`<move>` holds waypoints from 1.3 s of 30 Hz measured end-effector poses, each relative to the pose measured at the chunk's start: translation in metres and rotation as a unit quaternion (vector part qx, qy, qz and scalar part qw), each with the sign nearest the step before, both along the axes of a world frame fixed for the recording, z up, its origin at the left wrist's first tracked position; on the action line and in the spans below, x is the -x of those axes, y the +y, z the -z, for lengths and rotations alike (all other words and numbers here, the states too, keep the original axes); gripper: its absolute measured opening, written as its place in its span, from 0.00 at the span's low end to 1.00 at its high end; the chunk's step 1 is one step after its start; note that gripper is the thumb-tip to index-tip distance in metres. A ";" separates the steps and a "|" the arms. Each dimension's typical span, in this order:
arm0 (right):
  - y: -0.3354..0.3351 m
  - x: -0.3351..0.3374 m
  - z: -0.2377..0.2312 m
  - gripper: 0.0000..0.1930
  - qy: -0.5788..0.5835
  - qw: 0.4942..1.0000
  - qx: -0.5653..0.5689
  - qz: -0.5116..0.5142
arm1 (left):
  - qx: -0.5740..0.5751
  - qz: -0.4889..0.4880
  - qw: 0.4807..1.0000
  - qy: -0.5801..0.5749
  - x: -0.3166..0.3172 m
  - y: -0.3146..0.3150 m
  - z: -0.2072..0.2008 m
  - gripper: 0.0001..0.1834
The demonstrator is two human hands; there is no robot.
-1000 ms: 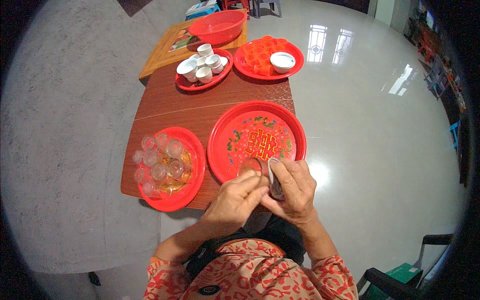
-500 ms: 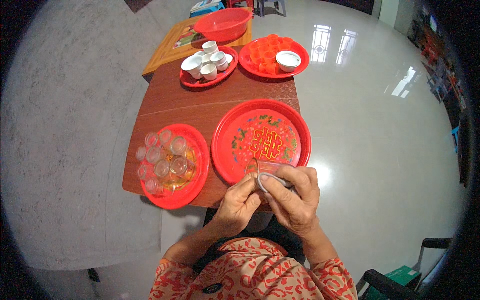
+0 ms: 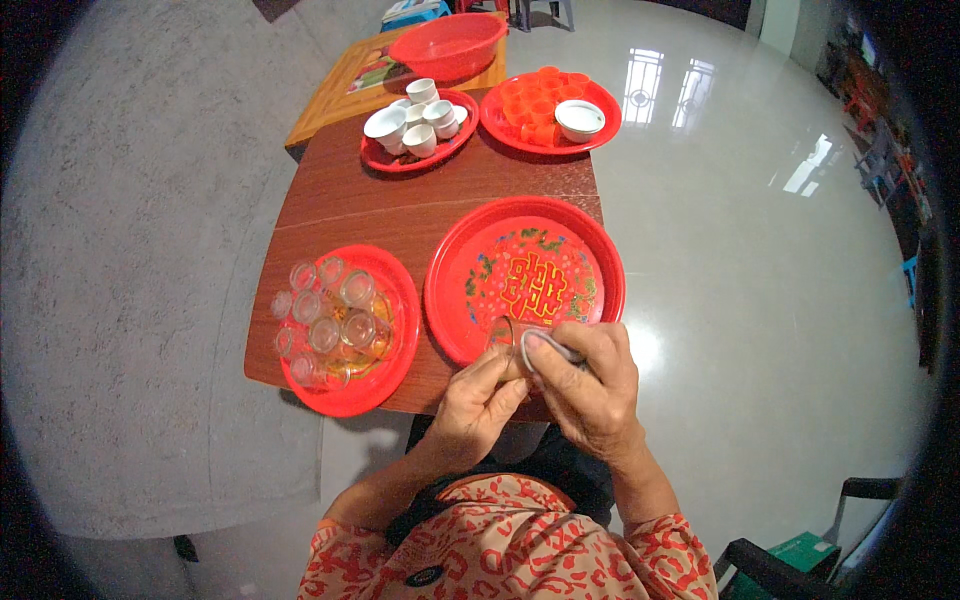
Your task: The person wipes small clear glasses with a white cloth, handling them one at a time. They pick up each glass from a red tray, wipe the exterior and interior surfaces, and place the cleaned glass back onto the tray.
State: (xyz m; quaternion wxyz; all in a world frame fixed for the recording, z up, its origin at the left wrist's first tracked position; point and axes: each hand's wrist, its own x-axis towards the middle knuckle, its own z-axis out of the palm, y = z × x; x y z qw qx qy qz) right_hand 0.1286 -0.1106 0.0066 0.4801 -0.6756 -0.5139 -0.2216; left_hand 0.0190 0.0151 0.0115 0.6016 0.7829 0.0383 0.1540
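Just over the near edge of the large red tray (image 3: 612, 300), my left hand (image 3: 472, 410) grips a clear drinking glass (image 3: 503, 334) tilted on its side. My right hand (image 3: 592, 392) is closed on a whitish folded cloth (image 3: 568, 352) and presses it against the glass. The fingers cover much of both. The large tray has a printed floral pattern and bears nothing. Left of it, several clear glasses (image 3: 357, 328) stand bunched on a smaller red tray (image 3: 352, 403).
On the far part of the brown table (image 3: 350, 205), a red plate (image 3: 385, 163) bears white cups (image 3: 421, 140). Beside it, a red tray (image 3: 500, 138) holds orange-red cups (image 3: 530, 98) and white bowls (image 3: 580, 118). Behind stands a red basin (image 3: 450, 45). A black-armed chair (image 3: 770, 570) is at lower right.
My right hand has shifted slightly along the glass with the cloth, away from the rim. My left hand keeps its grip. The trays stay in place.
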 end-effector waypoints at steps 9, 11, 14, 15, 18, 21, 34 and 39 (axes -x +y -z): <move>-0.018 -0.001 0.003 0.21 0.045 0.999 0.007 0.016 | 0.048 0.010 0.999 -0.013 0.000 0.001 -0.001 0.07; -0.020 -0.006 0.001 0.18 0.099 0.995 0.012 0.004 | 0.039 0.015 0.999 -0.020 0.000 0.001 -0.002 0.07; -0.021 -0.010 0.004 0.16 0.166 0.986 -0.002 -0.013 | 0.059 0.013 0.998 -0.003 0.002 0.000 -0.001 0.11; -0.021 -0.010 0.006 0.15 0.192 0.981 -0.008 -0.020 | 0.065 0.016 0.998 -0.006 0.001 0.000 -0.001 0.11; -0.020 -0.009 0.011 0.15 0.209 0.978 -0.017 -0.011 | 0.076 0.024 0.997 -0.011 0.001 0.001 0.000 0.11; -0.018 -0.003 0.006 0.17 0.126 0.992 -0.012 0.016 | 0.076 0.026 0.997 -0.007 0.001 0.002 0.001 0.10; -0.018 -0.005 -0.003 0.16 0.036 0.998 0.019 -0.054 | 0.046 0.030 0.998 -0.027 0.003 0.001 0.009 0.07; -0.016 -0.018 -0.003 0.14 0.217 0.965 0.020 -0.144 | -0.036 0.068 0.996 -0.043 0.002 0.003 0.001 0.06</move>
